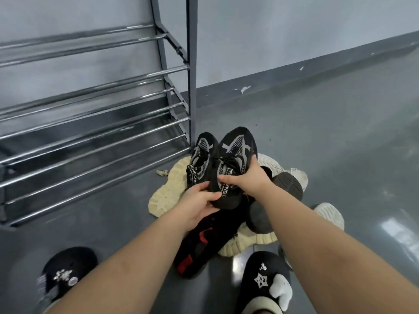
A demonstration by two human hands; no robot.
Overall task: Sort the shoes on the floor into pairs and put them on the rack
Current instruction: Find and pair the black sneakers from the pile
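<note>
Both forearms reach forward and down from the near edge of the view. The left hand (199,200) curls round the heel of the left black-and-grey sneaker (200,155), thumb on top. The right hand (247,175) grips the heel and collar of the right black-and-grey sneaker (238,148), fingers wrapped down its outer side. The two sneakers are held side by side, touching, toes pointing away, above the pile of shoes (226,223) on the floor (328,143), just beside the rack's (90,123) near right post.

Below the hands, the pile shows one black shoe with red patches (199,248), two cream soles turned up, two dark rounded soles and two pale shoes at its right edge; how they pair I cannot tell. The rack's metal bars carry no shoes in the part visible. Two black slippers (265,282) on the person's feet stand at the near edge of the floor.
</note>
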